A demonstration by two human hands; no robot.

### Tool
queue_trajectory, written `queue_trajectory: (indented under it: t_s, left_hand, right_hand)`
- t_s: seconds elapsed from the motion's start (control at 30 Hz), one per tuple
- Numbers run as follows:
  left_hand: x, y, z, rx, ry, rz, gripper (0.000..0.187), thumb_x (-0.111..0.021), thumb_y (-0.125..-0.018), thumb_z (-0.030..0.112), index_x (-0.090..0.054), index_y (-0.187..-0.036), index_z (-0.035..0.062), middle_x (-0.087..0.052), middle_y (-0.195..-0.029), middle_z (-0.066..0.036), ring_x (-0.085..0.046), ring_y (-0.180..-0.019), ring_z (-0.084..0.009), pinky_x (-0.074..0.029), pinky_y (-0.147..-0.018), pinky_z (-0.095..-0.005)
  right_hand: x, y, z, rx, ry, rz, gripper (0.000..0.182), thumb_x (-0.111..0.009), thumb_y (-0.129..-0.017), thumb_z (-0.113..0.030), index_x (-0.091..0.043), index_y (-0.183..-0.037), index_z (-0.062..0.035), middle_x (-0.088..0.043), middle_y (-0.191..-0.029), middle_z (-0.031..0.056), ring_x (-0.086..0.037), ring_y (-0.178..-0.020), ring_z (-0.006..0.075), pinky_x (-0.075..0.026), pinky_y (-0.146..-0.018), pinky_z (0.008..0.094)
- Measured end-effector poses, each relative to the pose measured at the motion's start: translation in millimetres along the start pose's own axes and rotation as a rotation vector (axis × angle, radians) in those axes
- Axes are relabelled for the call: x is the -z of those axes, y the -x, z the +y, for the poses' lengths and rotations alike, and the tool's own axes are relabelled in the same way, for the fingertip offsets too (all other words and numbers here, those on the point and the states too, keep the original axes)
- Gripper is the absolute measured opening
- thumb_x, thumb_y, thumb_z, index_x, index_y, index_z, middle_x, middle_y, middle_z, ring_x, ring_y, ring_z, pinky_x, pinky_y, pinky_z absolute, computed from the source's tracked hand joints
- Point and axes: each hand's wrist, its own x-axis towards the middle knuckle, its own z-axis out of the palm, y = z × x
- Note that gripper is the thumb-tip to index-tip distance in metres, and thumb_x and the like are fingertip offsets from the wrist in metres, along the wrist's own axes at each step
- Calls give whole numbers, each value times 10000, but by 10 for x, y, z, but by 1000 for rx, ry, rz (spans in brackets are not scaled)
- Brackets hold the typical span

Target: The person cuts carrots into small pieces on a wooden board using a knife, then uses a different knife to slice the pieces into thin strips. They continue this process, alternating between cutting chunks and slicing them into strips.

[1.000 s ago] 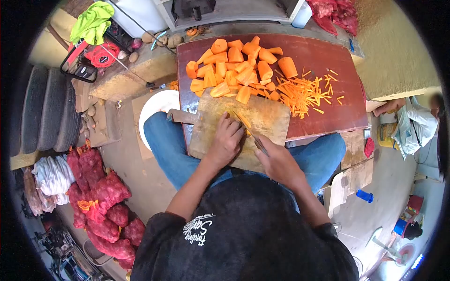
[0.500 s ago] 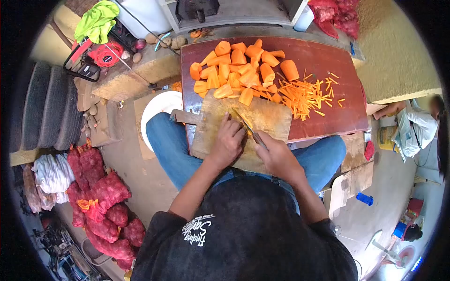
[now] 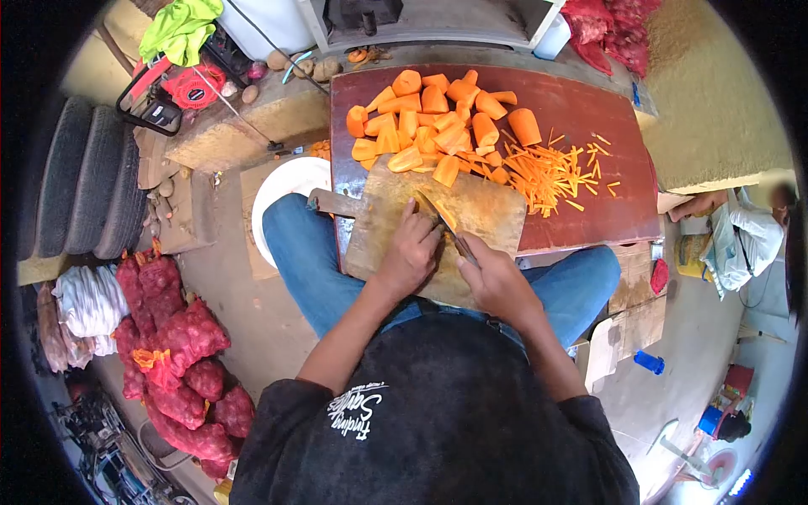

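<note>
Red mesh sacks [image 3: 181, 337] lie on the floor at far left. Next, the left hand [image 3: 410, 252] presses fingers-down on a carrot piece [image 3: 423, 204] on the wooden cutting board [image 3: 488, 215]. Just beside it, the right hand [image 3: 498, 282] grips a knife [image 3: 446, 225], blade angled against that piece. Carrot chunks [image 3: 429, 118] and thin carrot sticks [image 3: 547, 172] cover the dark red table [image 3: 606, 210] beyond.

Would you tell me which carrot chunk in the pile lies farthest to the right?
The large carrot chunk beside the thin carrot strips; it sits slightly apart from the others.
</note>
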Motion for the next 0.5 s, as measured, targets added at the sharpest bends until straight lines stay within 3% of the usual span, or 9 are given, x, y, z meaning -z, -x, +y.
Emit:
queue_trajectory:
  t_s: [0.1, 0.2, 0.4, 0.5]
  left_hand:
    - [33, -7, -7, -1, -15, -19, 279, -762, -780, -28, -757, -1059, -49, -622, -1006, -172, -656, -1015, -389, -413, -1267, -648]
    - [37, 8, 3, 16, -48, -26, 313, -759, -755, -28, -757, -1067, -50, -624, -1013, -172, -654, -1027, -389, -417, -1264, -644]
    - [26, 39, 9, 10, -53, -6, 310, -749, -744, -33, -755, -1054, -44, -640, -992, -175, -657, -1040, -390, -433, -1255, -637]
    - [39, 10, -5, 8, -67, -8, 302, -753, -746, -29, -754, -1048, -42, -651, -979, -177, -658, -1043, -390, -436, -1253, -633]
  right_hand:
    - [107, -82, -123, -203, 12, -101, 400, -631, -1074, -169, -603, -1427, 16, -720, -1110, 323, -724, -1025, 491, -559, -908, 487]
    - [83, 100, -63, -45, -78, -4, 345, -611, -1080, -190, -579, -1373, -11, -710, -1074, 373, -676, -1076, 585, -536, -880, 607]
    - [80, -1, -30, -117, 7, -66, 355, -604, -1076, -178, -582, -1390, -15, -717, -1044, 348, -689, -1046, 574, -555, -866, 573]
    - [45, 31, -4, -33, -54, -27, 355, -603, -1075, -177, -582, -1389, -13, -719, -1035, 340, -688, -1035, 576, -558, -855, 564]
